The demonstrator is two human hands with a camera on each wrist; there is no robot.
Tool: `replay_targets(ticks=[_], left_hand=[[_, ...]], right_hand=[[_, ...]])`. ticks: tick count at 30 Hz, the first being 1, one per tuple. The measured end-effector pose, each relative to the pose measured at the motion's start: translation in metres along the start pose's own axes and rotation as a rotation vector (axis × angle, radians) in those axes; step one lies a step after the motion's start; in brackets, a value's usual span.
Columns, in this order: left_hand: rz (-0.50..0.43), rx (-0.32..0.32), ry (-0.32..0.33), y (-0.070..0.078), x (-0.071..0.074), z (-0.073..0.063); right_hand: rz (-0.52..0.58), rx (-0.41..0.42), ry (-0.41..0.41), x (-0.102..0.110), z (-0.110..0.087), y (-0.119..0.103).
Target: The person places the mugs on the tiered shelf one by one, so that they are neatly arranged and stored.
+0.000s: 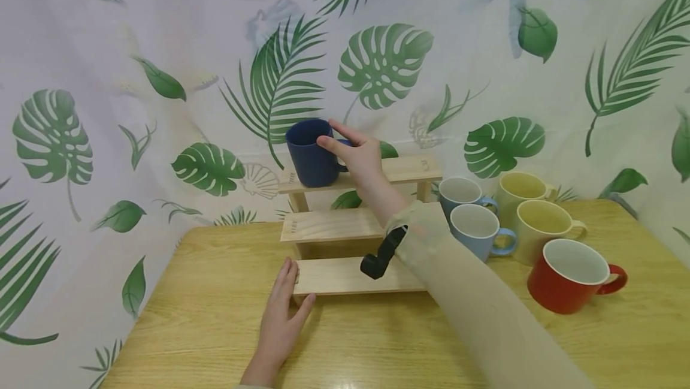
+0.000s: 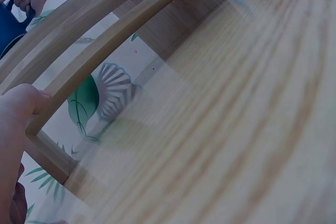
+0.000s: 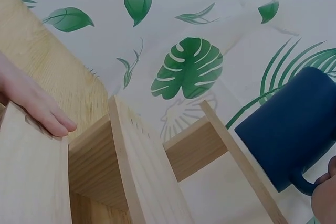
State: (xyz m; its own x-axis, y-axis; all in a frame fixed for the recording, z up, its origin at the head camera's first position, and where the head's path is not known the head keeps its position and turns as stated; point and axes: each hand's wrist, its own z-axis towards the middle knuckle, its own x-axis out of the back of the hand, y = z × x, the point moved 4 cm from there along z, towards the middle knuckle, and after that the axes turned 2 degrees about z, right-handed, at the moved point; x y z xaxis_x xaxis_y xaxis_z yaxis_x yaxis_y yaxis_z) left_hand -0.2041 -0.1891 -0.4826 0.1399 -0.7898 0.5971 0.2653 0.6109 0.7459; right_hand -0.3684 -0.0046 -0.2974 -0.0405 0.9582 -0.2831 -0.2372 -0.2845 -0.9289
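A dark blue mug [image 1: 312,158] stands upright at the left end of the top step of a wooden three-step rack [image 1: 356,275]. My right hand [image 1: 366,164] holds it by the handle, with thumb and index finger reaching to its rim. In the right wrist view the mug [image 3: 291,124] has its base right at the top board, and part of the hand [image 3: 325,198] shows at its handle. My left hand [image 1: 280,317] rests against the left end of the lowest step, fingers along the side. Its thumb touches the front edge in the left wrist view, where the hand [image 2: 16,124] is partly cut off.
Right of the rack stand two light blue mugs [image 1: 474,230], two yellow mugs [image 1: 544,221] and a red mug [image 1: 566,275], on a wooden table [image 1: 215,317]. My right forearm [image 1: 474,293] passes over the rack's right side. A leaf-patterned cloth [image 1: 162,29] hangs behind.
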Motion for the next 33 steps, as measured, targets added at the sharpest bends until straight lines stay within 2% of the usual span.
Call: replay_targets(ticks=[4, 11, 17, 28, 33], left_hand=[[0.014, -0.016, 0.014, 0.0003, 0.0, 0.0002], [0.009, -0.008, 0.006, -0.0002, -0.0035, -0.0009], [0.013, -0.018, 0.012, 0.0012, -0.0006, 0.0004], [0.001, -0.003, -0.006, -0.0024, -0.0001, -0.0017], [0.004, -0.01, -0.001, -0.0004, 0.0005, -0.0007]], right_hand=[[-0.02, 0.015, -0.011, -0.004, 0.0036, 0.0063], [-0.061, -0.022, -0.02, -0.0037, 0.0057, 0.0114], [-0.135, 0.009, -0.061, -0.0056, 0.0085, 0.0091], [-0.165, 0.04, -0.081, -0.007, 0.005, 0.0102], [-0.175, 0.022, -0.079, -0.006, 0.0082, 0.0106]])
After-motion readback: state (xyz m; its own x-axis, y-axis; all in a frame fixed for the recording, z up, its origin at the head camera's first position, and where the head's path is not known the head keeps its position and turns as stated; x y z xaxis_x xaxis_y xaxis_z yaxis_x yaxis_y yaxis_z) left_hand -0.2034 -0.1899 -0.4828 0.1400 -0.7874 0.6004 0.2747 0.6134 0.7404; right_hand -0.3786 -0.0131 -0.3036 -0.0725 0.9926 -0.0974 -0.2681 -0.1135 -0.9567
